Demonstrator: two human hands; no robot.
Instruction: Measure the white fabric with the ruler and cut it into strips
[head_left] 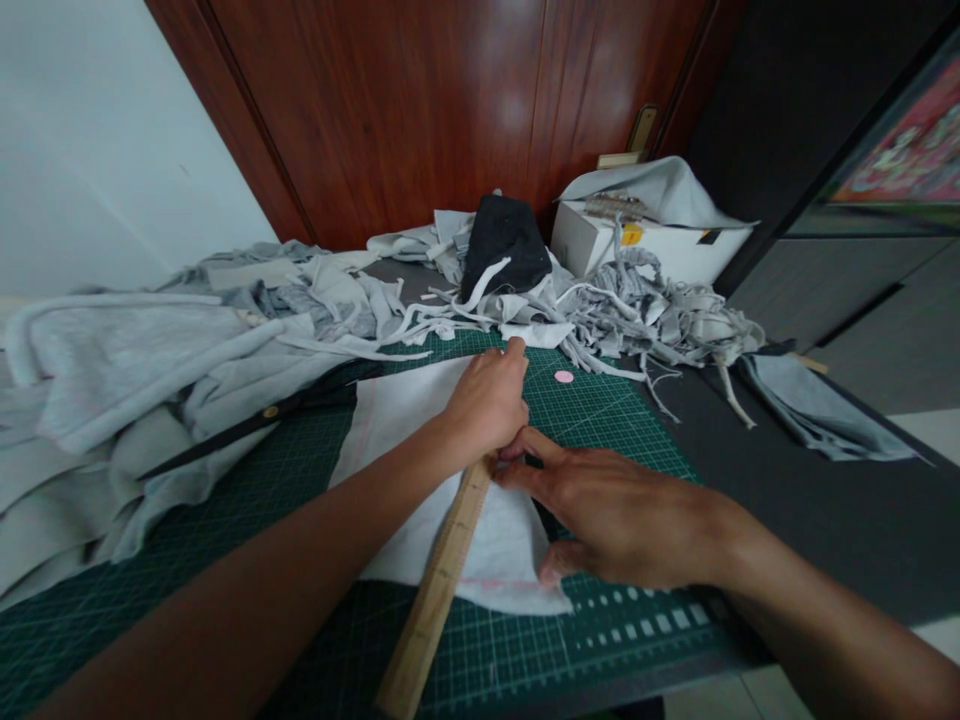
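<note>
A white cloth piece (409,405) with faint pink lines lies on the green cutting mat (622,430). A wooden ruler (442,570) runs slantwise over it, its near end past the cloth's lower edge. My left hand (487,402) is closed over the ruler's far part, hiding its end. My right hand (615,515) meets it from the right, its fingertips bent together beside the ruler. Whatever those fingers grip is hidden. The right thumb rests by the cloth's right edge. A small pink disc (563,377) lies on the mat beyond my hands.
Grey and white fabric heaps (150,360) cover the left side. Tangled grey strips (637,300) and a black cloth (506,245) lie at the back, beside a white box (667,245). Large dark scissors (277,410) rest partly on the left fabric. Folded grey cloth (817,405) sits right.
</note>
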